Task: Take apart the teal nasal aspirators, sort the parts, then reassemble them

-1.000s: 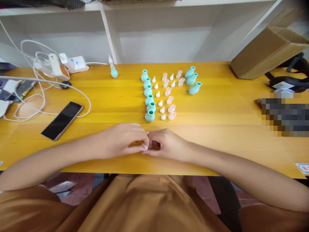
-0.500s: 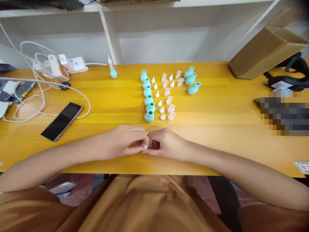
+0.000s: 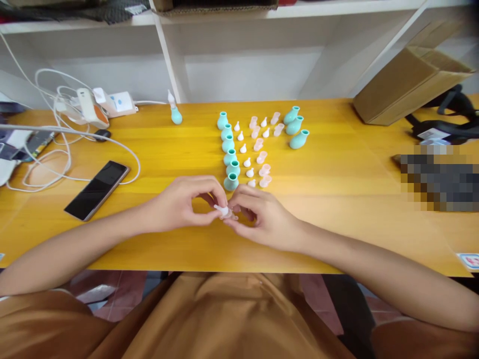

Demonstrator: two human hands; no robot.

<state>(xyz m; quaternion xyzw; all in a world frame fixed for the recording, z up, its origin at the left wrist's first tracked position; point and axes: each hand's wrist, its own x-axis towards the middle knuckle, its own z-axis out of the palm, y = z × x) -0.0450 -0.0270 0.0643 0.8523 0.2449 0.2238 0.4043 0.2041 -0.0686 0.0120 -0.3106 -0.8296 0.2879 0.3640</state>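
Observation:
Just in front of the rows of parts, my left hand (image 3: 194, 202) pinches a small white nozzle tip (image 3: 222, 209) between thumb and forefinger. The tip's narrow end points left. My right hand (image 3: 262, 214) is closed on a clear plastic connector (image 3: 232, 216), partly hidden by the fingers. The two pieces touch or overlap; how far one sits in the other, I cannot tell. Beyond the hands runs a column of teal rubber bulbs (image 3: 232, 181), mouths up. Beside it are columns of white nozzle tips (image 3: 247, 162) and pinkish clear connectors (image 3: 261, 157).
Three teal bulbs (image 3: 299, 139) lean at the right. An assembled nasal aspirator (image 3: 176, 115) stands back left. A phone (image 3: 96, 190), white cables (image 3: 138, 164) and a power strip (image 3: 121, 103) occupy the left side. A cardboard box (image 3: 407, 85) stands at the right, before the shelf (image 3: 247, 70).
Both hands have risen slightly away from the desk's front edge, toward the bulbs. The white tip and clear connector between the fingers now show more plainly.

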